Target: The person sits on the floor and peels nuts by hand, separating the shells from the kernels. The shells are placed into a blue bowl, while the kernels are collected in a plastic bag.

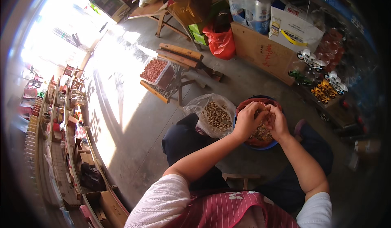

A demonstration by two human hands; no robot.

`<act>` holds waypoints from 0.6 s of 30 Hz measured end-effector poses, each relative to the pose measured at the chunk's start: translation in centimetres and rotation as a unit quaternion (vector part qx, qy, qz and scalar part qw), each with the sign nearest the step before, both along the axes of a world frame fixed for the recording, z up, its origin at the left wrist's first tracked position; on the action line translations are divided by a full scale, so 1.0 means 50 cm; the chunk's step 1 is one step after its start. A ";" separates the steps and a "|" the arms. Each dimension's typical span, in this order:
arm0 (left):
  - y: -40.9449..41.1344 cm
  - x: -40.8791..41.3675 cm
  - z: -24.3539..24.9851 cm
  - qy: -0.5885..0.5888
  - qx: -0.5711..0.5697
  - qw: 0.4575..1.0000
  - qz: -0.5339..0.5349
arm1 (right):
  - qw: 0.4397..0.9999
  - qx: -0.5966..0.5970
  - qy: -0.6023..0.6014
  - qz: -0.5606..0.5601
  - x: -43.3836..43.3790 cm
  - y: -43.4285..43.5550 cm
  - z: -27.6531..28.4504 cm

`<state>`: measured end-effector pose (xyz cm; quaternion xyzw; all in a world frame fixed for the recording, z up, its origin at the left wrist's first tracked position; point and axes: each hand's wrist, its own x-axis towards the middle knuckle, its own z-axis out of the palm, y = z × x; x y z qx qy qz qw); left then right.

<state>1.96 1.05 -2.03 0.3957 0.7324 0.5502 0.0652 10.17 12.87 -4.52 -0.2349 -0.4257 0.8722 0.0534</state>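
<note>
My left hand (248, 120) and my right hand (278, 124) meet above a blue bucket (263, 148), their fingertips curled together. Whatever may be between the fingers is too small and hidden to make out. A red plastic bag (254, 142) lines the bucket, and broken peanut shells (262, 134) lie inside it. Just left of the bucket, an open clear plastic bag (195, 108) on the floor holds unshelled peanuts (217, 116). Farther off to the left, reddish shelled peanuts (153, 70) fill a clear plastic tub (165, 72) on a low wooden stool (155, 91).
Wooden stool parts (180, 55) stand behind the tub. A cardboard box (262, 52) bears shrink-wrapped cans (249, 11), with a red bag (220, 41) beside it. Toy motorcycles (325, 90) are at right. Goods shelves (71, 130) line the left; my knees flank the bags and bucket.
</note>
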 end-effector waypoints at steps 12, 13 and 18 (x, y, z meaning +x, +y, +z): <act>-0.004 -0.004 -0.017 -0.051 -0.019 0.998 -0.014 | 0.999 0.010 0.003 0.045 0.009 0.001 0.004; -0.003 -0.005 -0.017 -0.045 -0.017 0.999 -0.014 | 0.999 -0.004 -0.007 0.034 0.010 -0.001 0.005; 0.001 -0.003 -0.013 -0.185 0.000 0.982 -0.030 | 0.997 -0.064 -0.001 0.033 0.005 -0.011 0.025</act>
